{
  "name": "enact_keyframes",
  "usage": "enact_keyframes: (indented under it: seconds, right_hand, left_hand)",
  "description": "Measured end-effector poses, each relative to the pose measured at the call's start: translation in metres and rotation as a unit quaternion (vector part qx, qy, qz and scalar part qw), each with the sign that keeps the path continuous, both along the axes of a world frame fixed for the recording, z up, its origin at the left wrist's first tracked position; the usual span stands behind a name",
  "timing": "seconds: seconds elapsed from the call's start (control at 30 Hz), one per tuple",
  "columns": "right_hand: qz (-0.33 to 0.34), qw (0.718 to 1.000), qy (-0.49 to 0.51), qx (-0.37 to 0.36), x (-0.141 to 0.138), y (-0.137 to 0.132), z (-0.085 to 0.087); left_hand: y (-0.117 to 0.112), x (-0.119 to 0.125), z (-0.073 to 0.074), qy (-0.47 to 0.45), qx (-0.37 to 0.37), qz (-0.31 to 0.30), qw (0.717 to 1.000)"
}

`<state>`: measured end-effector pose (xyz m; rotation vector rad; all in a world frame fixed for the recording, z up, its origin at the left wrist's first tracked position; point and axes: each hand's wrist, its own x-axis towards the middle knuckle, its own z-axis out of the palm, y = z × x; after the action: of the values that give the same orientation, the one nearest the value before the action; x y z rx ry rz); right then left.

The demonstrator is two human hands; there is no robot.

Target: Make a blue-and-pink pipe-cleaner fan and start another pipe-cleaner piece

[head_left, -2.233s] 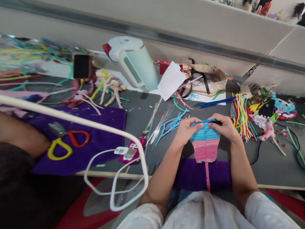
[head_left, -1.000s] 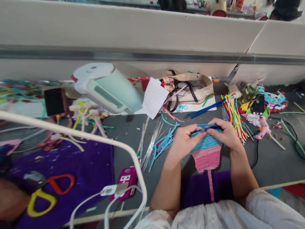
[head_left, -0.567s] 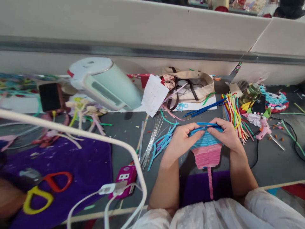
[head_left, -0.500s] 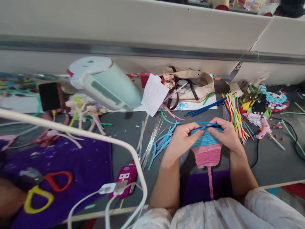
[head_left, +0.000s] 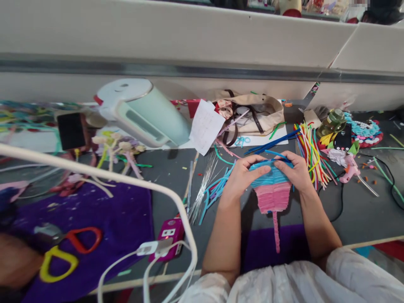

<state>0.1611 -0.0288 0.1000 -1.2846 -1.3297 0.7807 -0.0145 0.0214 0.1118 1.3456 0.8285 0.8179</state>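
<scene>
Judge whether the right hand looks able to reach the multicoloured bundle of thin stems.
Probably yes: the bundle lies beside the right hand, nothing visible between, though that hand grips the blue-and-pink ribbed panel.

One head-worn camera, peering forward and down, close over the table (head_left: 366, 219), left hand (head_left: 241, 179) and right hand (head_left: 295, 172) right of centre, a partition (head_left: 158, 33) stretching across the top!
</scene>
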Motion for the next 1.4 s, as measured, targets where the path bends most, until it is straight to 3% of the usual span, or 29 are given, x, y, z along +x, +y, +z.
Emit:
enact_keyframes:
  seconds: [0.17,0.4,0.5,0.67,0.83,1.03,1.4]
  right_hand:
    - [0.001,1.000,-0.008,0.016,0.002,0.000,-0.001]
    - [0.026,0.999,0.025,0.001,0.004,0.002,-0.006]
    - [0.023,0.999,0.024,-0.003,0.005,0.006,-0.013]
    - [-0.020,0.999,0.044,0.015,0.021,0.011,-0.020]
    - [-0.043,0.999,0.024,0.008,0.043,0.008,-0.022]
    - [0.059,0.998,0.005,-0.036,0.040,0.010,-0.028]
    - [0.044,0.992,0.106,-0.060,0.028,0.014,-0.041]
  left_hand:
    - [-0.001,0.009,-0.007,-0.036,-0.013,0.042,0.998]
    - [-0.004,0.010,-0.005,-0.023,0.053,0.045,0.997]
    - [-0.002,0.010,-0.005,-0.031,0.009,0.038,0.999]
    - [0.009,0.007,-0.015,-0.065,-0.127,0.005,0.990]
    - [0.018,0.003,-0.025,-0.073,-0.157,-0.017,0.985]
    - [0.019,0.002,-0.031,-0.084,-0.148,-0.049,0.984]
    - [0.021,-0.001,-0.035,-0.091,-0.106,-0.066,0.988]
